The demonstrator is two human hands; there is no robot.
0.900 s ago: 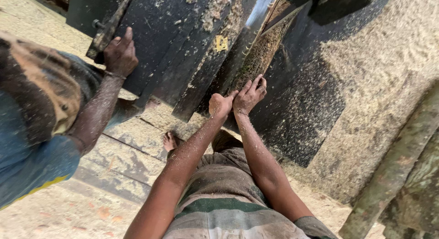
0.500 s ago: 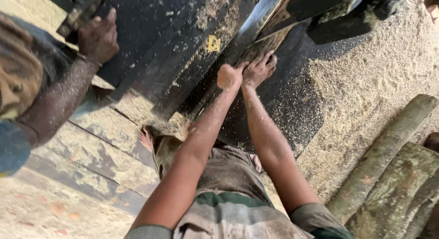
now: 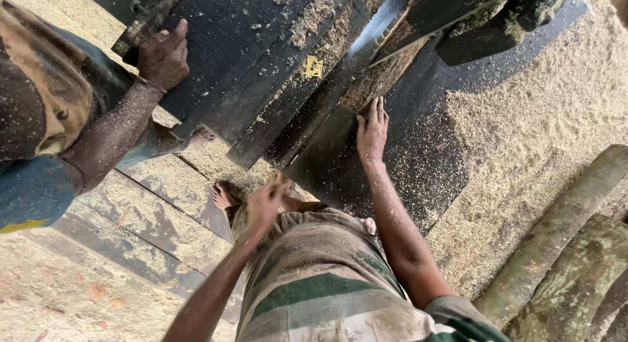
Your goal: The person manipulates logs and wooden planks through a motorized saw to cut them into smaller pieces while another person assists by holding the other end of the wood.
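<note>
My right hand [image 3: 371,129] lies flat, fingers stretched, on a dark sawdust-strewn machine table [image 3: 418,159], its fingertips at the near end of a rough brown piece of wood [image 3: 383,74]. A pale metal strip [image 3: 379,38] runs slanting beside that wood. My left hand [image 3: 265,205] hangs in the air above my striped clothing, blurred and loosely curled, holding nothing. A co-worker's hand [image 3: 163,54] at upper left grips a dusty bar [image 3: 140,28] on the black machine.
Mossy logs [image 3: 569,250] lie at the lower right. Loose sawdust [image 3: 523,119] covers the ground to the right. Worn floor planks [image 3: 150,218] lie beneath my bare foot [image 3: 222,197]. The co-worker's body fills the left edge.
My left hand has left the wood and drawn back toward my body. My right hand stays on the table, now flat. The view has shifted slightly.
</note>
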